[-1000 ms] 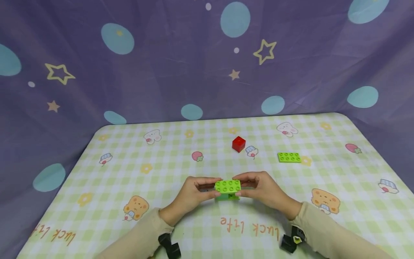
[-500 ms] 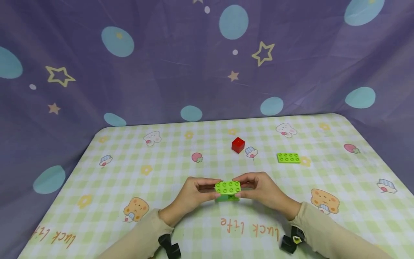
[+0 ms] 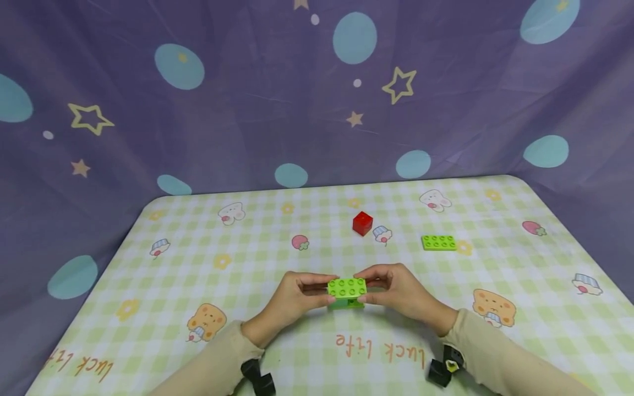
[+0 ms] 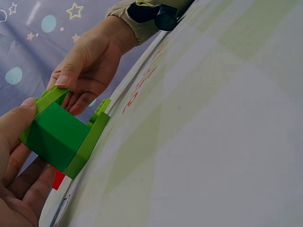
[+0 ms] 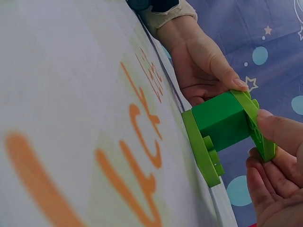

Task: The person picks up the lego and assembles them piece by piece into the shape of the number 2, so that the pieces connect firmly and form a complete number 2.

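Observation:
Near the front middle of the table, both hands hold a small stack of building bricks. A light green eight-stud plate [image 3: 346, 287] forms its top. Under one end of that plate sits a dark green brick [image 5: 221, 120], which stands on a second light green plate [image 4: 87, 146] at the table surface. My left hand [image 3: 292, 294] pinches the top plate's left end, thumb at the near side and fingers behind. At the right end my right hand [image 3: 398, 291] pinches the same plate, beyond the dark green brick, where a gap separates the two plates.
A red brick [image 3: 362, 224] lies farther back, slightly right of the stack. To its right rests another light green plate [image 3: 438, 243], studs up. The checked tablecloth [image 3: 257, 247] ends at a purple patterned curtain [image 3: 247, 126] behind.
The head view has shifted slightly, so the scene sits a little lower and more to the left. Both hands keep the same hold on the stack.

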Demonstrator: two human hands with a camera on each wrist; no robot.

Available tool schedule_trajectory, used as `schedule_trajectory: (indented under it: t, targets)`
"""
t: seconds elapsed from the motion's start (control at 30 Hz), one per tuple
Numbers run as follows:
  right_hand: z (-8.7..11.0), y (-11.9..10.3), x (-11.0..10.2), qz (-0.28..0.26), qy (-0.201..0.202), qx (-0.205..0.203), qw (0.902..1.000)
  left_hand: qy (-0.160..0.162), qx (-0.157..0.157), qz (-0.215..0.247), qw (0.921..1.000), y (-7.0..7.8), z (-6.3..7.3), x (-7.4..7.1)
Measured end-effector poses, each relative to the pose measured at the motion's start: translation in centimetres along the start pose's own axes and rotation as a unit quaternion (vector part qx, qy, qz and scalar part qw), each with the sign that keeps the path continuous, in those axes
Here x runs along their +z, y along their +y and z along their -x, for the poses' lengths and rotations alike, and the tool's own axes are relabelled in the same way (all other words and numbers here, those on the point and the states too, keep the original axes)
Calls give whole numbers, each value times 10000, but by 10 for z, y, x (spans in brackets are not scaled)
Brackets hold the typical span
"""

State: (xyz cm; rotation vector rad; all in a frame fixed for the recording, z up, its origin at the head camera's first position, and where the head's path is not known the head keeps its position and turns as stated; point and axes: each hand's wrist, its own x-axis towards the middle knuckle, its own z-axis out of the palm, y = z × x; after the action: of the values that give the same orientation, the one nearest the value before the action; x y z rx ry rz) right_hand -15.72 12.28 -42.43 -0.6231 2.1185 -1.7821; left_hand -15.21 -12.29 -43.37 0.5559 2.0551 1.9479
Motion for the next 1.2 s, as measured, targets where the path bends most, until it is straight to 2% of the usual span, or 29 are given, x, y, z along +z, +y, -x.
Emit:
schedule_trajectory:
  t: [0.17, 0.53, 0.9, 1.03, 1.2]
  targets:
    - [1, -1, 1, 131, 20, -118, 9998, 1, -32, -55, 10000, 1, 0, 0]
    - [1, 2, -1, 26, -6, -128, 9999, -24, -40, -185, 9998, 2, -1, 0]
    - [-5, 5, -19, 61, -468, -335, 9983, 72, -109, -114, 9998, 3, 1, 1]
    - [-9, 3, -28, 117, -230, -381, 9989, 89, -140, -120, 9998, 2, 1, 1]
    - [-20, 4, -35, 195, 643, 3, 9977, 106, -218, -148, 9996, 1, 1, 1]
